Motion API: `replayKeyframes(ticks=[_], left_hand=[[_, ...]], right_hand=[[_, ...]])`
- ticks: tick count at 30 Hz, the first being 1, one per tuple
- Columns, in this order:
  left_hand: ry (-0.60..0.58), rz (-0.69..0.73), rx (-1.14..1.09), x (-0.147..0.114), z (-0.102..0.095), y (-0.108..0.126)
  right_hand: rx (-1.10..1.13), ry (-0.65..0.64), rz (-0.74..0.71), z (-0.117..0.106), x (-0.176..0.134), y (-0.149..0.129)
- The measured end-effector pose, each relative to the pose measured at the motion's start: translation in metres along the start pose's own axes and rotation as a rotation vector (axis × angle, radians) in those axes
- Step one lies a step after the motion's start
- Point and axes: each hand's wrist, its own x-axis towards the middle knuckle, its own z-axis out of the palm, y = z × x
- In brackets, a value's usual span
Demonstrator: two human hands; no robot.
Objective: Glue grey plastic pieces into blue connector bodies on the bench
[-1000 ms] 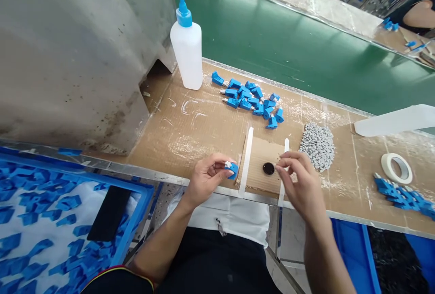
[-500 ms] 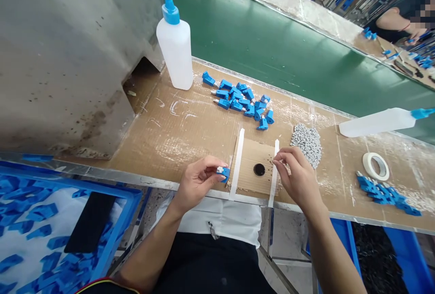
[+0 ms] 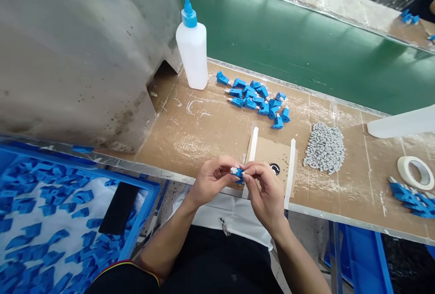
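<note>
My left hand [image 3: 214, 178] pinches a small blue plastic part [image 3: 238, 174] with a whitish piece on its top, just over the table's front edge. The fingers of my right hand [image 3: 263, 185] are pinched together against that part's right side; whatever is between these fingertips is too small to make out. Right behind my right hand lies a cardboard pad [image 3: 268, 149], held down by white tape strips [image 3: 290, 169]. Tiny dark specks dot the pad, and a small round dish of black liquid [image 3: 274, 168] rests on it, partly covered by my fingers.
Several blue parts [image 3: 258, 99] lie in a group behind, near a white squeeze bottle [image 3: 193, 54]. To the right are a pile of small grey pieces [image 3: 324, 149], a tape roll [image 3: 415, 172] and more blue parts [image 3: 411, 199]. A blue crate [image 3: 149, 199] stands lower left.
My right hand has moved left from the specks on the cardboard to the blue part in my left hand. The view has shifted, so the table things appear further right.
</note>
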Motion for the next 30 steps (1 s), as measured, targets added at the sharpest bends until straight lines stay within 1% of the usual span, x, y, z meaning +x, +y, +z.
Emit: replayKeyframes(ticks=[7,12,15,19,21,23,26,28,30], left_hand=[[0.003,-0.049,0.04,-0.001,-0.001,0.0],[0.003,-0.041,0.063,-0.001,-0.002,-0.001],[-0.008,-0.017,0.116,-0.001,-0.004,-0.001],[-0.087,0.078,0.225,-0.001,-0.006,0.0],[-0.125,0.101,0.238,-0.001,-0.007,0.0],[-0.133,0.104,0.197,-0.001,-0.006,0.0],[-0.065,0.112,0.148,-0.002,0.001,0.001],[-0.027,0.116,0.189,-0.004,0.01,0.003],[-0.01,0.11,0.294,-0.006,0.023,0.009]], right_hand=[[-0.022,0.013,-0.01,0.002,-0.001,0.001],[-0.051,0.002,-0.015,0.002,0.0,0.001],[-0.055,-0.053,0.006,-0.003,0.002,0.001],[-0.026,-0.175,0.052,-0.015,0.003,0.003],[0.023,-0.195,0.049,-0.02,0.001,0.006],[0.084,-0.191,0.037,-0.022,-0.002,0.01],[0.098,-0.173,0.029,-0.021,-0.009,0.014],[0.053,-0.129,0.025,-0.02,-0.013,0.013],[0.003,-0.049,0.022,-0.02,-0.016,0.011]])
